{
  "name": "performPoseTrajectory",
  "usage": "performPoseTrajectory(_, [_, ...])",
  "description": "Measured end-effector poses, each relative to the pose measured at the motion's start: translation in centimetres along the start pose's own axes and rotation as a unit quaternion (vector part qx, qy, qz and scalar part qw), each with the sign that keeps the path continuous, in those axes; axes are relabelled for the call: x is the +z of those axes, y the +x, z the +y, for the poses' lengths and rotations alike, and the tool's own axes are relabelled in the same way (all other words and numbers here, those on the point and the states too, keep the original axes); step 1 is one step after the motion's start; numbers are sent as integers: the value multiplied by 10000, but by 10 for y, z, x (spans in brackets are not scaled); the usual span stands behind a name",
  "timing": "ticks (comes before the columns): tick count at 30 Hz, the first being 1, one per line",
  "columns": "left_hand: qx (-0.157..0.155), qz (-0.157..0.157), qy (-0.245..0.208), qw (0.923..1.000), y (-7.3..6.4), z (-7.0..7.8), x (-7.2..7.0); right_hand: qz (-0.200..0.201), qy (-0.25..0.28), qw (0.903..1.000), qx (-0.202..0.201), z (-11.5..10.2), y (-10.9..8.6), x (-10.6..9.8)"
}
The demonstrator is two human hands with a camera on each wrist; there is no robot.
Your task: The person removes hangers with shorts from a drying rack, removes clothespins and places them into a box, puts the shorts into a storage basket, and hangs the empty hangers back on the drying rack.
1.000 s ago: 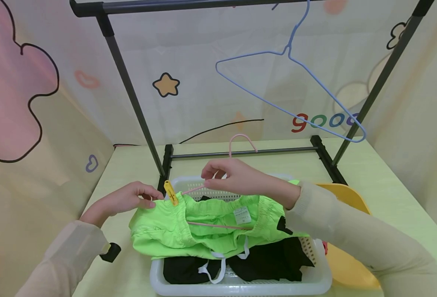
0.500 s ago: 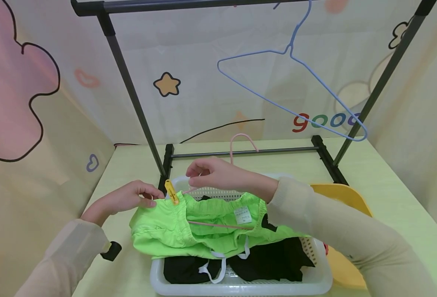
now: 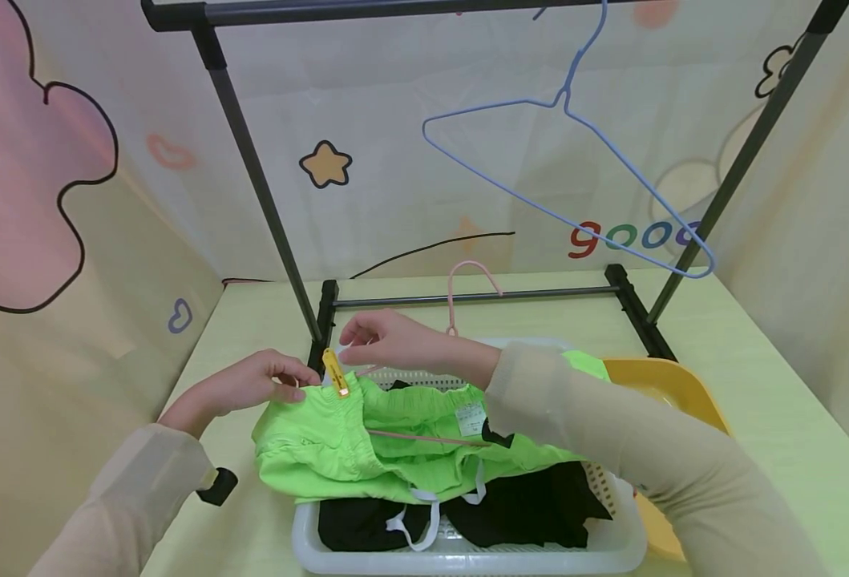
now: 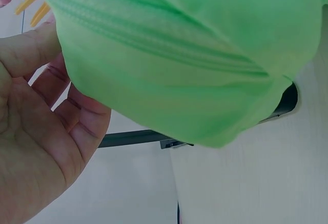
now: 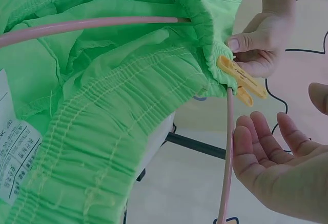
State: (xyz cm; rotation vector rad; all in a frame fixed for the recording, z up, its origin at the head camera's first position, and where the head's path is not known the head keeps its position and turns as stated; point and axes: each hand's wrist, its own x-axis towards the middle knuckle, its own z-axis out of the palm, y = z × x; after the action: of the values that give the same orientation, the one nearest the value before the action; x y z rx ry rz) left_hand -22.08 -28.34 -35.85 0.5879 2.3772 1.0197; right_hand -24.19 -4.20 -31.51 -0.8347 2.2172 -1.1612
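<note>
The right hand [image 3: 398,343] has shifted left since a second ago: it was above the middle of the green shorts [image 3: 316,453], and now it is just beside the yellow clothespin [image 3: 334,372] at their left end. Its fingers are loosely bent and apart, holding nothing. In the right wrist view the fingertips lie close to the pink hanger [image 5: 229,137]; whether they touch it, I cannot tell. With that shift, the base of the pink hook has come into view, and the right sleeve now covers part of the waistband's right side.

The left hand [image 3: 251,381] has stayed put, thumb and fingers pinching the left corner of the waistband. The clothespin remains clipped on the waistband, beside where the hanger's rod emerges. The shorts lie over the white basket [image 3: 467,561] on the desk [image 3: 770,401], with black clothing [image 3: 532,505] beneath them at the near side.

A yellow basin [image 3: 673,393] stands to the right. Farther up, the blue hanger [image 3: 576,61] hangs from the black rack [image 3: 395,13] as before.
</note>
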Motion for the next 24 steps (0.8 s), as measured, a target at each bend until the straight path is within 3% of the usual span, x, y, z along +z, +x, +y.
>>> performPoseTrajectory(6, [39,4,5,10000,0,0,0,5,98,9999,62,0,10,5])
performPoseTrajectory(12, [155,-2,13,9999,-2,5,-1,29,199,9990,395,-3,17,7])
performPoseTrajectory(24, [132,3,174,9998,0,0,-1,-267,314,9954,865,-3,31,10])
